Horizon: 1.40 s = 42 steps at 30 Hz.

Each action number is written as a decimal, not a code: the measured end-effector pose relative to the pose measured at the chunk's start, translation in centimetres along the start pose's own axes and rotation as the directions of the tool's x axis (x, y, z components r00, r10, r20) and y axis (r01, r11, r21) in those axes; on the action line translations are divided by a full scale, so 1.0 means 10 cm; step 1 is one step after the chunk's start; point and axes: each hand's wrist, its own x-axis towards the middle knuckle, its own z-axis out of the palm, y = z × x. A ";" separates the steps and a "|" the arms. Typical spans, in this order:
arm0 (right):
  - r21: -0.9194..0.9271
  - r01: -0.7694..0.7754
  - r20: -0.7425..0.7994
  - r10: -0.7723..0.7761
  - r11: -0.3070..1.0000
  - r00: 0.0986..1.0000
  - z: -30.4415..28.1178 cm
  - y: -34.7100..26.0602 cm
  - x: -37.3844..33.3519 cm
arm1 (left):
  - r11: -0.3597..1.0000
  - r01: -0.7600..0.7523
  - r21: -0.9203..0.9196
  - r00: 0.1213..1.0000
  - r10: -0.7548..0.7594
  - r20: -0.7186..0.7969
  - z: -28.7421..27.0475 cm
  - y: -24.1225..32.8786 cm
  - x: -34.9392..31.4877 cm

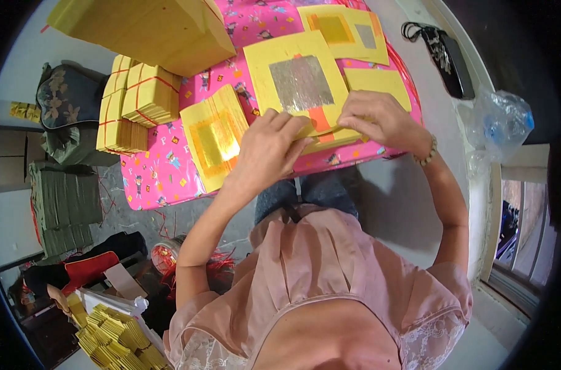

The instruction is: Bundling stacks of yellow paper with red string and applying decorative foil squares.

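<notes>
A stack of yellow joss paper (262, 65) with a silver foil square on its top sheet lies before me on the table. An orange strip (319, 120) runs from the foil to the near edge. My left hand (265, 151) is closed at the near left corner, its fingers curled over the paper edge. At the near right corner my right hand (382, 120) pinches the paper's edge between thumb and fingers. Left of my left hand lies a fanned stack of gold-foil joss paper (212, 139). A plain yellow stack (379, 83) sits just beyond my right hand.
A pink patterned tablecloth (160, 188) covers the table. Red-tied yellow bundles (151, 92) and a large yellow block (144, 31) stand at left. More foil sheets (348, 52) lie at the far right. Another person's hand (59, 300) is beside folded yellow papers (117, 333) at lower left.
</notes>
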 end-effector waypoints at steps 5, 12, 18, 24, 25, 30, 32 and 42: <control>-0.043 0.090 -0.112 -0.094 0.995 0.989 -0.10 -0.15 0.10 | 0.995 0.024 0.100 1.000 -0.025 0.009 -0.09 0.01 0.14; -0.090 0.055 -0.248 -0.076 0.994 0.966 -0.20 0.08 0.47 | 0.969 -0.007 0.248 0.991 0.040 -0.129 -0.17 -0.05 0.43; -0.027 -0.009 -0.254 0.002 1.000 0.967 -0.35 0.33 0.92 | 0.949 -0.097 0.300 0.986 0.132 -0.101 0.03 -0.16 0.42; -0.004 -0.048 -0.199 0.046 0.999 0.979 -0.27 0.82 1.25 | 0.969 -0.021 0.247 0.999 0.013 0.034 0.09 -0.39 0.53; -0.039 -0.047 -0.190 0.039 0.998 0.981 -0.25 0.92 1.26 | 0.968 -0.026 0.248 0.999 0.019 0.029 0.11 -0.43 0.55; -0.095 -0.112 -0.142 0.098 0.989 0.985 -0.21 0.98 1.31 | 0.977 -0.010 0.213 0.991 -0.018 0.131 0.15 -0.65 0.59; -0.186 -0.121 -0.126 0.099 0.975 0.987 -0.22 0.99 1.33 | 0.984 -0.003 0.176 0.986 -0.026 0.162 0.14 -0.67 0.60; -0.149 -0.038 -0.052 0.031 0.988 0.998 -0.10 0.95 1.69 | 0.990 0.024 0.140 0.981 -0.050 0.186 0.17 -0.72 0.65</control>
